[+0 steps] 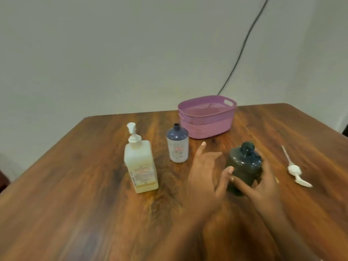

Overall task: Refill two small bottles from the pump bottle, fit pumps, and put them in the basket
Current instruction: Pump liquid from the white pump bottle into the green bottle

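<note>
Gripping the uncapped dark bottle (243, 164) mid-table in the right hand (262, 185), with the left hand (205, 172) spread loose beside it. Filling seemingly not yet begun; next, setting its neck under the pump bottle (140, 162) spout.

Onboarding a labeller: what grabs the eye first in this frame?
The right hand grips a dark bottle, uncapped, right of centre, the left hand open beside it. Behind stands a pink basket; a tall pump bottle stands left, and a loose white pump lies far right.
</note>
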`<act>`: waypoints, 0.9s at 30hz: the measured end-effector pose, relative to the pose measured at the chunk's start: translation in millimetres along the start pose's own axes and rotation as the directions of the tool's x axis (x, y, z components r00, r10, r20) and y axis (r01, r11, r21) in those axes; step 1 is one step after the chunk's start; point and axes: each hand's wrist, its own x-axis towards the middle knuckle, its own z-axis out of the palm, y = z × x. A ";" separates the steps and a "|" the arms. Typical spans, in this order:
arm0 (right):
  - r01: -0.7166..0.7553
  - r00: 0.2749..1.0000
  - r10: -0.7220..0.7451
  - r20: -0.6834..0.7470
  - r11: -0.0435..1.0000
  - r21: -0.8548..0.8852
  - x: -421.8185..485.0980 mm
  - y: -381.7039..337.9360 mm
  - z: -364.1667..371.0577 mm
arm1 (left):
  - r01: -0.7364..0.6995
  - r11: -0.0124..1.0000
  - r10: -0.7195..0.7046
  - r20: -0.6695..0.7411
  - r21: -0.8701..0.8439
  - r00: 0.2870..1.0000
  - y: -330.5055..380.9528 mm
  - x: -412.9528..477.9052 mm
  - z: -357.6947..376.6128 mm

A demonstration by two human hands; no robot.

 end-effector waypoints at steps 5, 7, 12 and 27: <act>-0.030 0.997 0.030 0.076 1.000 -0.009 7.6 -4.4 34.8 | -0.128 0.979 0.181 -0.390 0.156 0.903 -29.5 2.5 -55.7; -0.034 0.995 0.038 0.091 0.999 -0.039 9.3 -5.9 45.9 | -0.049 0.981 0.136 -0.478 0.189 0.868 -41.4 0.7 -74.1; -0.051 0.988 0.059 0.143 0.997 -0.061 11.6 1.8 62.6 | 0.241 0.965 -0.169 -0.463 0.101 0.870 -85.2 3.6 -108.6; -0.131 0.955 0.141 0.261 0.990 -0.056 14.7 10.4 78.1 | 0.600 0.761 -0.598 0.093 -0.245 0.796 -119.1 23.6 -133.4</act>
